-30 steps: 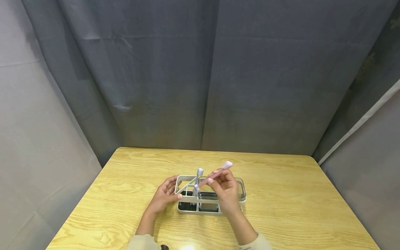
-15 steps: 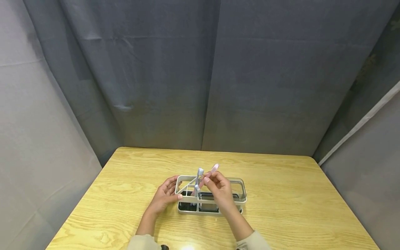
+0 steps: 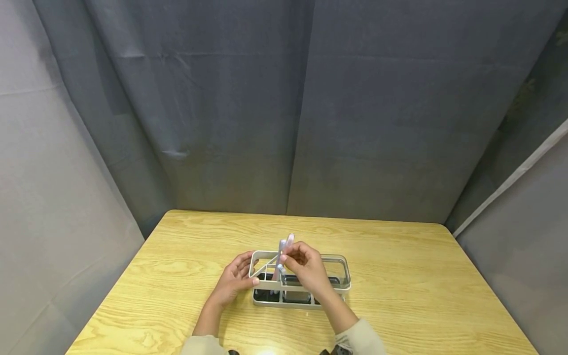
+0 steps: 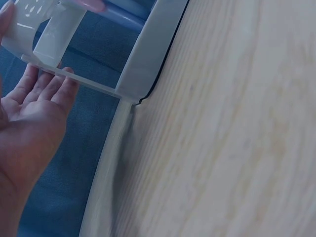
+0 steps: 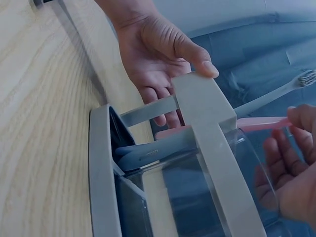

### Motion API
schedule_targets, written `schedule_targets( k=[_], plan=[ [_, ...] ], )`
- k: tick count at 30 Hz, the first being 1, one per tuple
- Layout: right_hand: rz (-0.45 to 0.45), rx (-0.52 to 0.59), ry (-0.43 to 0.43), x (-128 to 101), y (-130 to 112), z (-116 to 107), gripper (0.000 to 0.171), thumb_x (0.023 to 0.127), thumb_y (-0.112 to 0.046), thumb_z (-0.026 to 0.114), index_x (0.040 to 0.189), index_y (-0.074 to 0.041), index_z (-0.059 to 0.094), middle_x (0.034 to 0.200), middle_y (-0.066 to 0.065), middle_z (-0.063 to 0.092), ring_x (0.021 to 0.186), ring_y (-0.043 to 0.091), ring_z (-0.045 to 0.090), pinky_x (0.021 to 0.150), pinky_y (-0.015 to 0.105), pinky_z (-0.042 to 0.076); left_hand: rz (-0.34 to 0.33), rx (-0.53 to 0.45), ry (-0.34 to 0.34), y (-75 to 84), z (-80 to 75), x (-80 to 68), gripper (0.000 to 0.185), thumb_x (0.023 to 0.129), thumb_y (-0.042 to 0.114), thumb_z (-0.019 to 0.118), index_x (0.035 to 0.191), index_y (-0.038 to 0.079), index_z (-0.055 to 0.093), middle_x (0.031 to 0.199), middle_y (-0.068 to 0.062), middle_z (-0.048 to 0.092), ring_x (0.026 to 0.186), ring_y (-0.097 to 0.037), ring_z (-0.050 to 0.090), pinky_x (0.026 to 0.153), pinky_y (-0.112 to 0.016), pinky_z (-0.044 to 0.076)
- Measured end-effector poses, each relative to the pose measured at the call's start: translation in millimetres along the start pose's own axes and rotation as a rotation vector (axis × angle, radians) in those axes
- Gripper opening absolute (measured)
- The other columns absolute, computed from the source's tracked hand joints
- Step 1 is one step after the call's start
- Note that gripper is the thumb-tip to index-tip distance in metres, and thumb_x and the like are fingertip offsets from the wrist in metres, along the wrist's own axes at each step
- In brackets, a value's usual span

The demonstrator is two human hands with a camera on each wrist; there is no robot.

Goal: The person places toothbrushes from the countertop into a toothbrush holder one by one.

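A pale toothbrush holder [image 3: 306,288] with an open frame stands on the table. My left hand [image 3: 234,277] grips its left end, thumb on the front rim and fingers behind. With thumb and fingertips my right hand [image 3: 308,270] pinches a pink toothbrush [image 3: 290,239] near its head. Its handle [image 5: 261,122] passes down through a slot of the holder, beside blue toothbrush handles [image 5: 153,152]. One blue toothbrush head [image 3: 281,268] leans toward the front rim. The left wrist view shows the left fingers [image 4: 49,94] touching the holder's side bar.
A clear plastic cup [image 3: 337,261] sits in the holder's right section. The wooden table [image 3: 421,286] spreads around the holder, with a grey curtain [image 3: 230,123] behind its far edge. Small dark objects [image 3: 233,352] show at the bottom of the head view.
My right hand has moved left with the pink toothbrush, which has gone from slanted above the holder to nearly upright, its handle now down in the slot. The left hand has stayed in place.
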State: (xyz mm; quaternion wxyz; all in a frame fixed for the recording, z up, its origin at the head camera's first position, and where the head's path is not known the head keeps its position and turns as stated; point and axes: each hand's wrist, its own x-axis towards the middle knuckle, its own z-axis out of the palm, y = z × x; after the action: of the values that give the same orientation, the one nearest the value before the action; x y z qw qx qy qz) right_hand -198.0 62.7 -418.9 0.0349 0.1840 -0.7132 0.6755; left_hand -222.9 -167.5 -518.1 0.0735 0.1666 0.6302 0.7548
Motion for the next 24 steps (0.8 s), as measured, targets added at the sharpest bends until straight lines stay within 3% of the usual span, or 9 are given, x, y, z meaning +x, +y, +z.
schedule_targets(
  k=[8,12,17,24],
  plan=[
    [-0.002,-0.179,-0.049,4,-3,1,0.007,0.084,0.002,0.065,0.087,0.008,0.063,0.085,0.015,0.064,0.074,0.025,0.058,0.062,0.023,0.050,0.009,-0.001,-0.002,0.3,0.6,0.0,0.072,0.075,-0.004,0.072,0.137,-0.002,0.035,0.140,-0.021,0.037,0.131,-0.034,0.032,0.104,-0.027,0.031],
    [0.002,-0.239,-0.090,8,13,1,0.003,0.083,0.006,0.063,0.085,0.006,0.064,0.086,0.013,0.064,0.075,0.025,0.058,0.060,0.023,0.051,0.007,-0.013,0.006,0.4,0.9,-0.1,0.072,0.075,-0.005,0.071,0.137,-0.002,0.035,0.140,-0.022,0.037,0.131,-0.035,0.032,0.104,-0.027,0.031],
    [0.023,-0.268,-0.113,12,31,-1,0.008,0.080,0.005,0.067,0.085,-0.001,0.066,0.086,0.005,0.063,0.073,0.018,0.056,0.057,0.023,0.050,0.005,-0.020,0.002,-0.4,0.4,0.0,0.071,0.075,-0.006,0.071,0.137,-0.003,0.035,0.141,-0.022,0.036,0.130,-0.034,0.032,0.104,-0.028,0.032],
    [0.002,-0.280,-0.131,13,32,-3,0.006,0.080,0.001,0.069,0.085,-0.002,0.067,0.086,0.005,0.062,0.074,0.018,0.057,0.056,0.025,0.051,0.002,-0.020,0.004,-0.5,1.3,0.2,0.072,0.075,-0.005,0.071,0.137,-0.002,0.035,0.141,-0.022,0.036,0.131,-0.034,0.032,0.104,-0.028,0.032]
  ],
)
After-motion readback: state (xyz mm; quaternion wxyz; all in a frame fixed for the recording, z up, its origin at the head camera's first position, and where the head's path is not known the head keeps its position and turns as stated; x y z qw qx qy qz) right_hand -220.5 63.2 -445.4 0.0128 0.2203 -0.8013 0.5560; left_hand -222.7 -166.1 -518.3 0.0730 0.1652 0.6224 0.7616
